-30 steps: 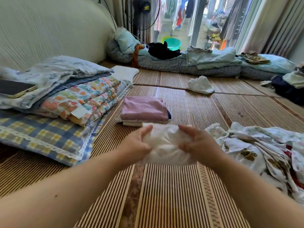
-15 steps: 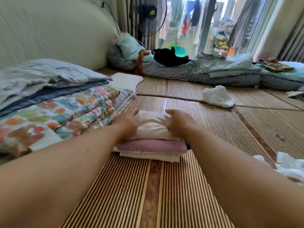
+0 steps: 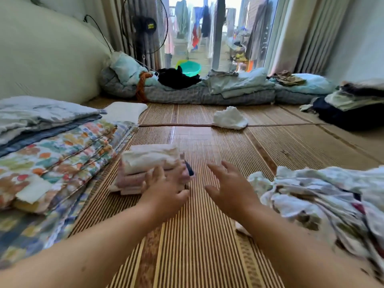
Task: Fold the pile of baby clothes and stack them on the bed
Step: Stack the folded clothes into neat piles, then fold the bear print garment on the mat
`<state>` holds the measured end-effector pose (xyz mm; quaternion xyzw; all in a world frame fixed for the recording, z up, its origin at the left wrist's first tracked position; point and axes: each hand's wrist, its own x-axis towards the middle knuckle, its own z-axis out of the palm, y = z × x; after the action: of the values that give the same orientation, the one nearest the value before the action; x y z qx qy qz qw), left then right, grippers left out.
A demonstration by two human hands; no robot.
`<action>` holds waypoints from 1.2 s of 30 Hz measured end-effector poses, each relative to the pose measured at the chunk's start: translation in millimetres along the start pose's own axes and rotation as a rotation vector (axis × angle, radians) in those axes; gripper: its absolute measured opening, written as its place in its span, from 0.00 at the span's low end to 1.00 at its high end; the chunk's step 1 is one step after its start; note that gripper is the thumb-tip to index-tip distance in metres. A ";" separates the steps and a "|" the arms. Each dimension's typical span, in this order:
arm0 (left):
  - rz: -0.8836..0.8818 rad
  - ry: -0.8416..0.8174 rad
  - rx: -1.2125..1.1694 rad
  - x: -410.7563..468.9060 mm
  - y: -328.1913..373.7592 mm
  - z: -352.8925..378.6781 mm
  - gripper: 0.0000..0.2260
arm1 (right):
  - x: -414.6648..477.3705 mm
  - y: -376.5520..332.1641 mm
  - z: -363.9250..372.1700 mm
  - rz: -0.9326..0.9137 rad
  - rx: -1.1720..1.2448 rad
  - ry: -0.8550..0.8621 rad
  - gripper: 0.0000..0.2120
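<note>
A small stack of folded baby clothes (image 3: pixel 149 163) sits on the striped bamboo mat (image 3: pixel 199 246), a cream piece on top and pink ones under it. My left hand (image 3: pixel 166 190) hovers just in front of the stack with relaxed fingers and holds nothing. To its right, above the bare mat, my right hand (image 3: pixel 230 190) has its fingers spread and is empty as well. A heap of unfolded printed baby clothes (image 3: pixel 324 206) lies at the right, close to my right forearm.
Folded floral and blue quilts (image 3: pixel 54 154) are stacked at the left. A crumpled white cloth (image 3: pixel 229 120) lies farther back on the mat. Bedding and pillows (image 3: pixel 207 90) line the far edge, with dark clothes (image 3: pixel 349 113) at the right.
Both hands carried the folded cream piece onto the pink stack, pressed it down, then let go and drew back toward me. The view swung right, showing the unfolded heap again.
</note>
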<state>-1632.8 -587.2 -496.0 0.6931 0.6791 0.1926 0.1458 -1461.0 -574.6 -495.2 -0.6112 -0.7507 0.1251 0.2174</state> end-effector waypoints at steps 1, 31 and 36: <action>0.066 -0.036 0.006 -18.7 17.9 8.9 0.29 | -27.2 11.9 -11.3 0.021 0.004 0.016 0.29; 0.453 -0.295 0.610 -6.3 305.6 145.0 0.12 | -197.3 227.3 -114.2 0.426 0.201 0.128 0.19; 0.407 -0.388 0.515 -2.7 318.3 123.4 0.08 | -196.8 226.4 -111.8 0.426 0.190 0.130 0.18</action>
<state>-1293.6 -593.6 -457.5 0.8513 0.5135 -0.0943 0.0517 -1180.8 -724.4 -534.2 -0.7394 -0.5742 0.1985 0.2903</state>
